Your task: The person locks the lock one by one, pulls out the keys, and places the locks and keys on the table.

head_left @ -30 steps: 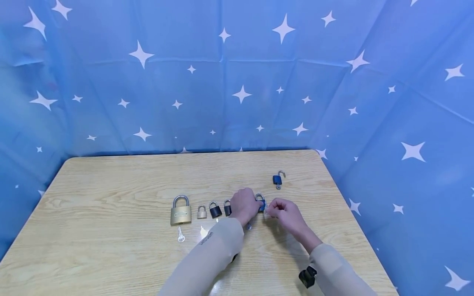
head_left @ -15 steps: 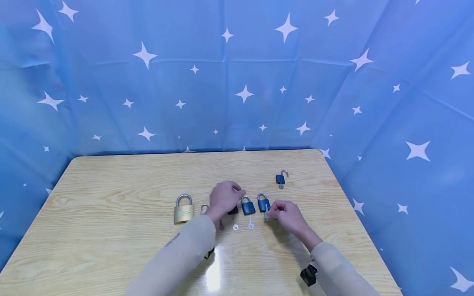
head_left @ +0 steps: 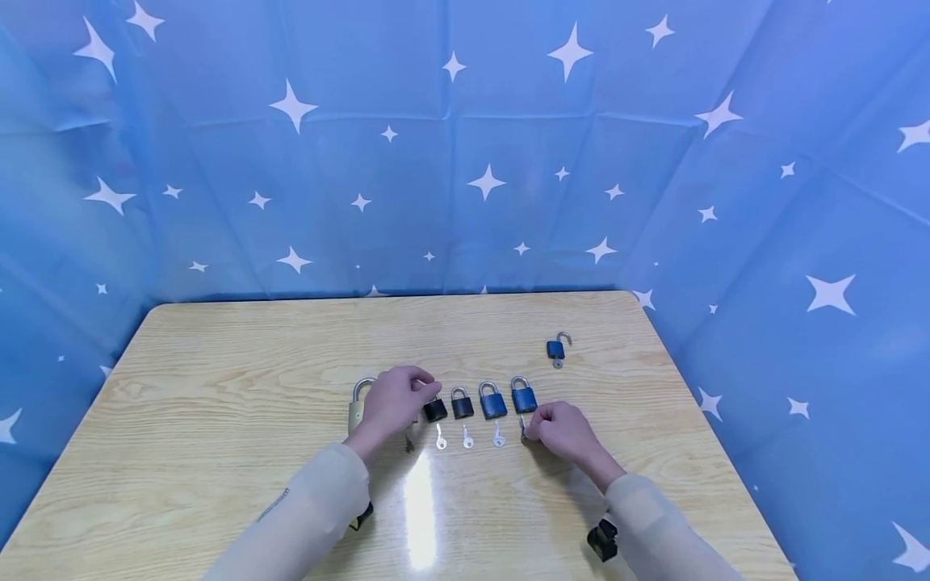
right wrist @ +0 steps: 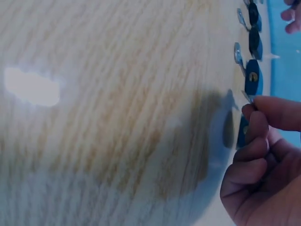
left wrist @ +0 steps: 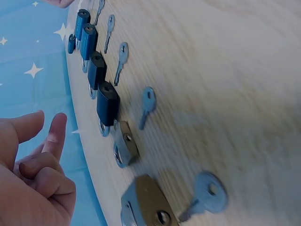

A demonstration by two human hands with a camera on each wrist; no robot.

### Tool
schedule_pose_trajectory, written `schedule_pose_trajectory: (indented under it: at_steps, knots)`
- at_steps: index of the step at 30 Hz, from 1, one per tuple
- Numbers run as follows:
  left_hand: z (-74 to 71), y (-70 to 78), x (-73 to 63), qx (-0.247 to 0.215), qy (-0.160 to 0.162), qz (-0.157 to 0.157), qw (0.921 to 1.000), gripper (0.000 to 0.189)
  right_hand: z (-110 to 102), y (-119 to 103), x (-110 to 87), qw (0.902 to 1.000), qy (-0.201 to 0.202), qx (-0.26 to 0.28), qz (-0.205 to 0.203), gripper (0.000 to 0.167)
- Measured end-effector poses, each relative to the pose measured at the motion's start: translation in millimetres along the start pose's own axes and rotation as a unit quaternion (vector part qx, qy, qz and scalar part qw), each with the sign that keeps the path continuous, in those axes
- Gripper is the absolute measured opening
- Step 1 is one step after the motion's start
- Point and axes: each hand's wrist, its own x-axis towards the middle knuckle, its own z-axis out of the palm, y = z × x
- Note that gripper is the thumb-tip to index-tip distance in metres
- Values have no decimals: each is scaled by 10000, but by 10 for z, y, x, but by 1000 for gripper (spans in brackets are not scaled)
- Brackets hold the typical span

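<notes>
My right hand (head_left: 570,432) pinches a small key (right wrist: 247,97) between thumb and forefinger, just in front of the rightmost blue padlock (head_left: 524,399). That padlock's shackle is closed. Over the left end of the row hangs my left hand (head_left: 400,395), partly covering the large brass padlock (head_left: 355,414) and hiding the small brass padlock (left wrist: 127,141) from the head view. In the left wrist view its thumb and forefinger stand apart with nothing between them. Right of it lie two black padlocks (head_left: 436,410) and another blue padlock (head_left: 492,404).
Loose keys (head_left: 468,436) lie in front of the padlocks, with a larger key (left wrist: 207,193) by the large brass one. Farther back at right, a small blue padlock (head_left: 555,349) has its shackle swung out and a key at its base. A starry blue curtain (head_left: 407,186) borders the wooden table (head_left: 240,363).
My left hand has moved left, from beside the rightmost blue padlock to above the brass ones, uncovering the black and blue padlocks and their keys. The right hand stays by the rightmost padlock.
</notes>
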Motion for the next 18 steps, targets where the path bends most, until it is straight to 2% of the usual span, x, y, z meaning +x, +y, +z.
schedule_pose_trajectory:
  at_steps: [9, 18]
  knots:
    - [-90, -76, -110, -177, -70, -211, 9996, 25, 35, 24, 13, 9970, 192, -754, -59, 18]
    - [-86, -164, -135, -352, 17, -141, 9993, 23, 56, 6, -9, 9922, 396, -1168, -162, 25]
